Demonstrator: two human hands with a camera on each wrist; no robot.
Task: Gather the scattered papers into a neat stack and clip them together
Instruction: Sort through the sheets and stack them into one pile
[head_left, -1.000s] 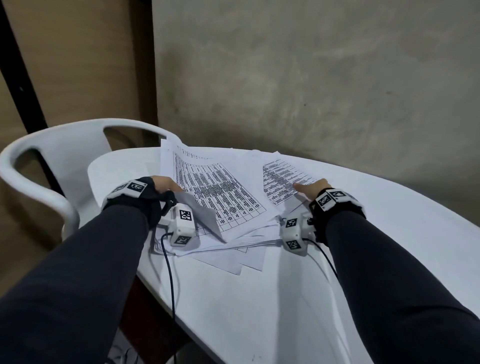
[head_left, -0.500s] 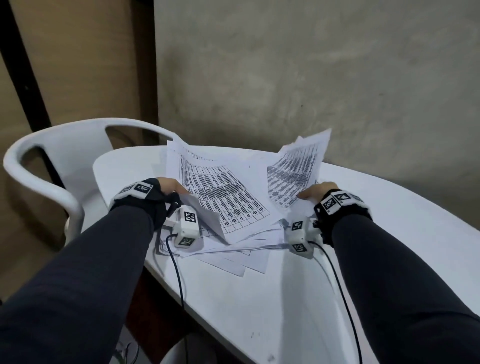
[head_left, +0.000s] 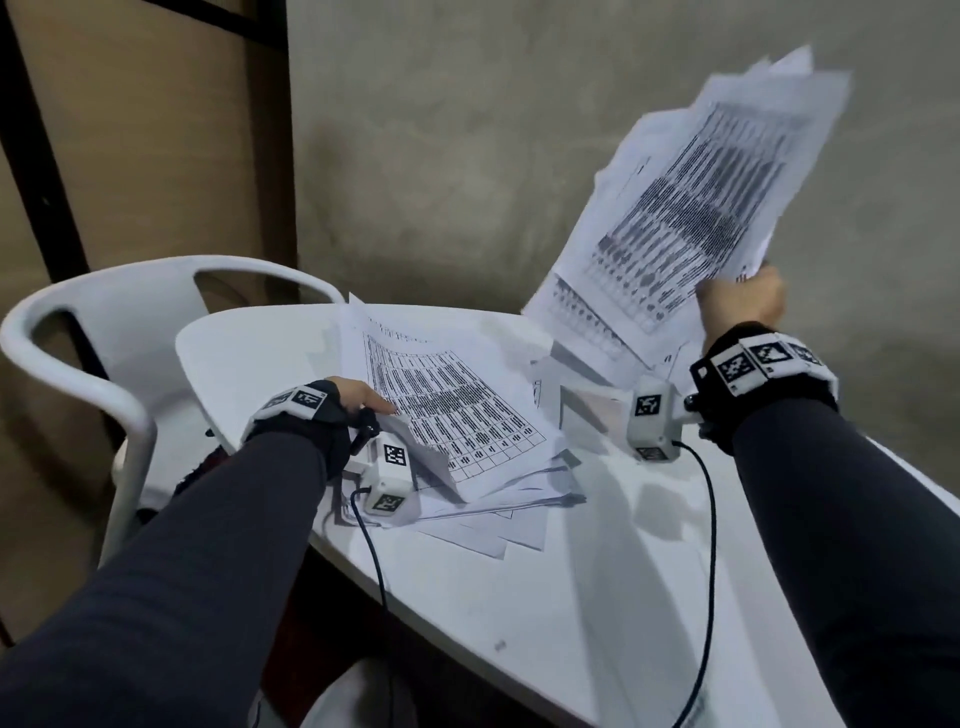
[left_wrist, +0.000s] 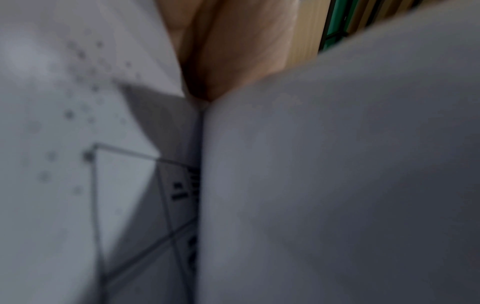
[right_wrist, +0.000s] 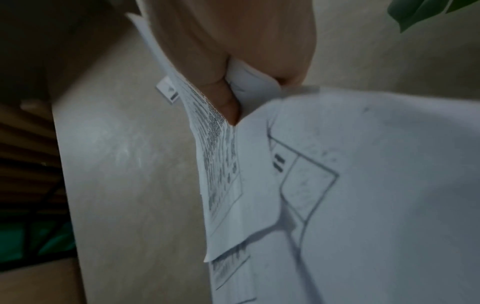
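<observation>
Printed papers with tables lie in a loose pile (head_left: 457, 415) on the white table (head_left: 519, 597). My left hand (head_left: 358, 400) rests on the pile's left edge, with a sheet's corner curled up by the fingers (left_wrist: 233, 51); the left wrist view is blurred and filled with paper. My right hand (head_left: 743, 304) is raised at the right and grips a bundle of several sheets (head_left: 691, 208) by its lower edge. In the right wrist view the fingers (right_wrist: 228, 61) pinch those sheets (right_wrist: 337, 185), which hang fanned and uneven. No clip is visible.
A white plastic chair (head_left: 104, 332) stands at the table's left end. A grey wall (head_left: 467, 130) is behind the table. Cables (head_left: 706, 519) run from the wrist cameras across the table's near part.
My right hand has lifted a bundle of sheets off the table, up and to the right. The left hand has stayed on the pile's left edge.
</observation>
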